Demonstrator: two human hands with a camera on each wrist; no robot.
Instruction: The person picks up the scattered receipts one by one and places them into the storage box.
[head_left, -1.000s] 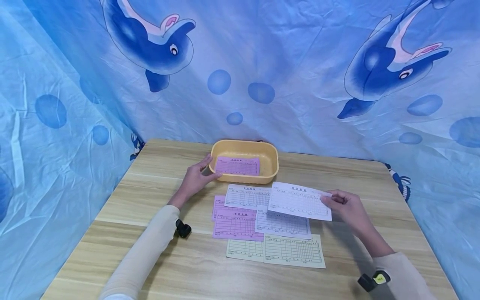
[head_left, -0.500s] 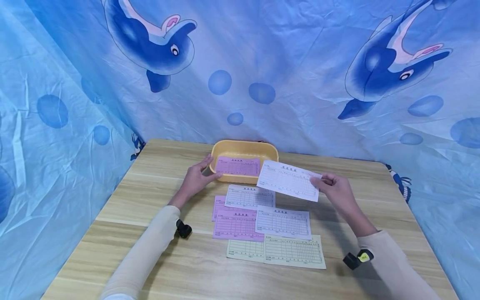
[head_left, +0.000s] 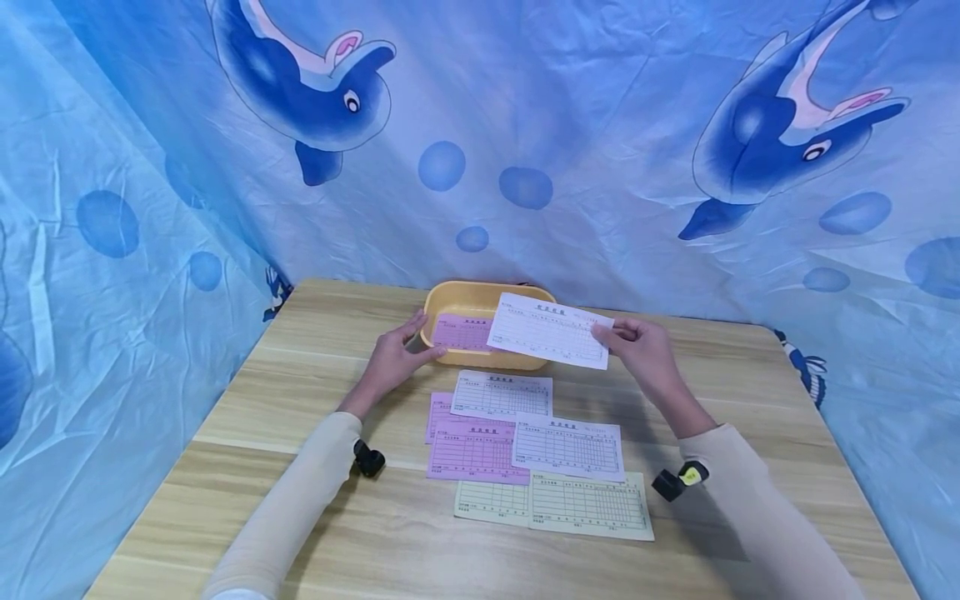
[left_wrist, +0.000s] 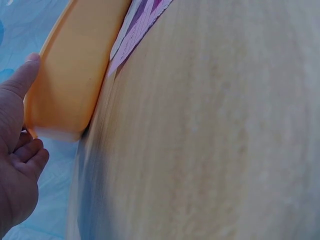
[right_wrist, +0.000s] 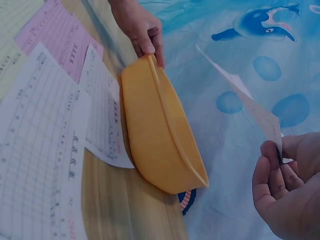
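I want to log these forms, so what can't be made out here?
- White slip in the right hand: print too small, head view; edge-on, right wrist view.
- Pink slip in the yellow tray: partly covered by the white slip.
- Left wrist view: blurred.

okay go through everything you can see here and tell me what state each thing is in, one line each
White slip: lifted, pinched by the right hand, over the tub.
Yellow tub: upright on the table, left hand against its end.
Pink slip in the tub: lying flat, partly covered.
Slips on the table: flat, overlapping, white, pink and pale yellow.
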